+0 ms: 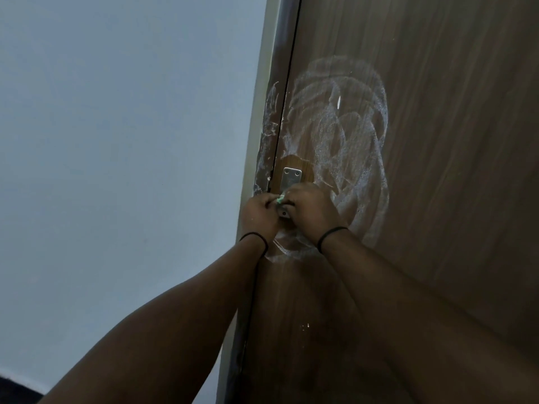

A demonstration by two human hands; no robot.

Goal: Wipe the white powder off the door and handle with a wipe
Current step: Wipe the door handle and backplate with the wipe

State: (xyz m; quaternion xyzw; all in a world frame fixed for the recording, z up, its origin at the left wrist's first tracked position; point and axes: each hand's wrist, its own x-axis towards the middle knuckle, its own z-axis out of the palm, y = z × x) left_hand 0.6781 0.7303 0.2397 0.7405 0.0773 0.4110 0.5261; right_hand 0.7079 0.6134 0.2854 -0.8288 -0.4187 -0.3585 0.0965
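Head view looks up along a brown wooden door, with both forearms reaching to the metal handle plate near the door's left edge. Both hands are bunched together at the handle: the left hand sits on the frame side, the right hand on the door side, and between their fingertips shows a small pale green scrap that I take to be the wipe. Both hands look curled shut around it and the handle beneath, though how much each one grips the wipe rather than the metal cannot be told. The handle itself is almost wholly covered; only the plate's upper part with its two screws and a dark bit of hardware between the hands show, so its long axis is not readable. What the next move turns on is that most of the white powder lies above and to the right of the hands, in broad swirls rising up the door, with a narrower smear on the door frame up and to the left, and a thin arc just below the wrists. The right hand is the nearer one to the large swirls; the left is nearer the frame smear. A small bare patch around the plate's top looks already clean. A few white specks sit lower on the door.
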